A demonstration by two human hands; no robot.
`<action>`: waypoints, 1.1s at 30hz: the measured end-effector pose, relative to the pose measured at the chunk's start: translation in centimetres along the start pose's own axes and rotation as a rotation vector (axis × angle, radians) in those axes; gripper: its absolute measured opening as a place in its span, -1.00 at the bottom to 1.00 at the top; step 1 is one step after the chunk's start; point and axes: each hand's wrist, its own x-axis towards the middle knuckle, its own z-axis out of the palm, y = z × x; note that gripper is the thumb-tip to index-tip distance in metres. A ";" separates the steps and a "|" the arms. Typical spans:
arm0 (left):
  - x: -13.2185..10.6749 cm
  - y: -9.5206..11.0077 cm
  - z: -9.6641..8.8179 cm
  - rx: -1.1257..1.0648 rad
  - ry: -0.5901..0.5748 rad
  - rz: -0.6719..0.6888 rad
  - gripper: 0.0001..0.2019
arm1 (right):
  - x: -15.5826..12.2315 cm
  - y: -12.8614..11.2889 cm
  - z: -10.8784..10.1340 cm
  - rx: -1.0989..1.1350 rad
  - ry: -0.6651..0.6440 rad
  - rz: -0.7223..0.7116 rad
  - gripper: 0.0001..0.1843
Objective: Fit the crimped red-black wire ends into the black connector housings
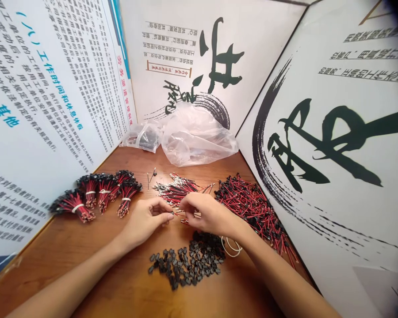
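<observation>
My left hand [149,216] pinches a small black connector housing [171,213] between thumb and fingertips, mostly hidden by them. Just to its right, my right hand [200,212] has its fingers closed on a thin red wire [179,214] that points toward the housing. Whether the wire's end sits inside the housing I cannot tell. Behind both hands lies a pile of loose red and black wires [177,187] with bare metal tips. In front of them a heap of black connector housings [189,260] is spread on the wooden table [119,282].
Several banded bundles of wired connectors [102,192] stand at the left. A big pile of red and black wired connectors [252,205] lies along the right panel [318,212]. Clear plastic bags [199,137] rest at the back. A white loop [231,247] lies by my right wrist.
</observation>
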 end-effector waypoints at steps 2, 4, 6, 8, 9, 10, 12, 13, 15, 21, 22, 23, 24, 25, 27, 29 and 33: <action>-0.1 0.2 0.0 -0.025 0.036 0.033 -0.89 | 0.0 -0.4 0.1 0.059 0.031 -0.082 -0.83; -0.3 0.3 0.1 -0.069 0.052 0.056 -0.89 | 0.0 -0.7 0.2 0.064 0.052 -0.136 -0.83; -0.5 0.4 0.3 -0.127 0.055 0.077 -0.88 | 0.0 -0.9 0.3 0.051 0.069 -0.165 -0.83; -0.7 0.4 0.5 -0.175 0.055 0.095 -0.87 | 0.0 -1.0 0.3 0.036 0.090 -0.172 -0.83; -0.7 0.4 0.6 -0.193 0.057 0.102 -0.86 | 0.0 -1.0 0.3 0.025 0.102 -0.173 -0.83; -0.7 0.4 0.7 -0.209 0.059 0.109 -0.86 | 0.0 -1.1 0.3 0.009 0.111 -0.177 -0.83; -0.7 0.4 0.8 -0.236 0.065 0.122 -0.85 | -0.1 -1.2 0.2 -0.036 0.125 -0.188 -0.83; -0.7 0.5 0.9 -0.250 0.070 0.127 -0.85 | -0.1 -1.3 0.2 -0.060 0.127 -0.190 -0.83; -0.7 0.5 0.9 -0.272 0.075 0.133 -0.86 | -0.1 -1.5 0.2 -0.088 0.128 -0.187 -0.83; -0.8 0.5 0.8 -0.268 0.077 0.128 -0.86 | -0.2 -1.9 0.2 -0.133 0.128 -0.154 -0.83; -0.8 0.5 0.8 -0.264 0.079 0.130 -0.86 | -0.2 -2.0 0.2 -0.138 0.125 -0.147 -0.83; -0.8 0.6 0.9 -0.263 0.078 0.132 -0.86 | -0.2 -2.0 0.2 -0.141 0.121 -0.141 -0.83; -0.8 0.6 0.9 -0.265 0.076 0.134 -0.85 | -0.2 -2.1 0.2 -0.145 0.122 -0.135 -0.83; -0.8 0.7 0.9 -0.267 0.072 0.136 -0.85 | -0.2 -2.1 0.2 -0.149 0.122 -0.134 -0.82; -0.8 0.7 1.0 -0.269 0.069 0.137 -0.84 | -0.2 -2.2 0.2 -0.153 0.116 -0.138 -0.82; -0.8 0.7 1.0 -0.266 0.071 0.133 -0.84 | -0.2 -2.2 0.2 -0.144 0.104 -0.147 -0.81; -0.8 0.8 1.0 -0.276 0.060 0.116 -0.84 | -0.2 -2.2 0.4 -0.098 0.094 -0.159 -0.81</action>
